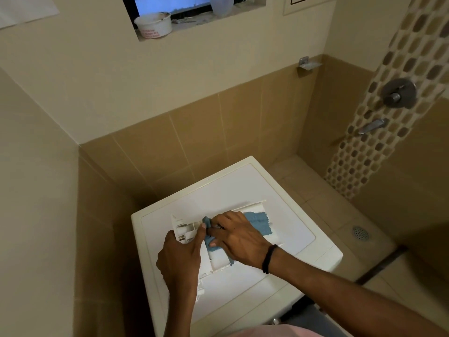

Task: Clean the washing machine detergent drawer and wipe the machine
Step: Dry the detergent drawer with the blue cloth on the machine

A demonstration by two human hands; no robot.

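The white detergent drawer [185, 230] lies on top of the white washing machine [291, 215], pulled out of its slot. My left hand [181, 255] grips the drawer at its near left side, thumb up along its edge. My right hand [234, 237] presses a blue cloth [258, 222] into the drawer's compartments with the fingers bunched on it. Part of the cloth spreads out to the right beyond my hand, and a fold shows under my palm. A black band sits on my right wrist.
The machine stands in a tiled corner, walls close on the left and behind. To the right are floor tiles, a round drain [360, 233] and shower taps [398, 93] on a mosaic strip. A white tub [153, 25] sits in the window niche above.
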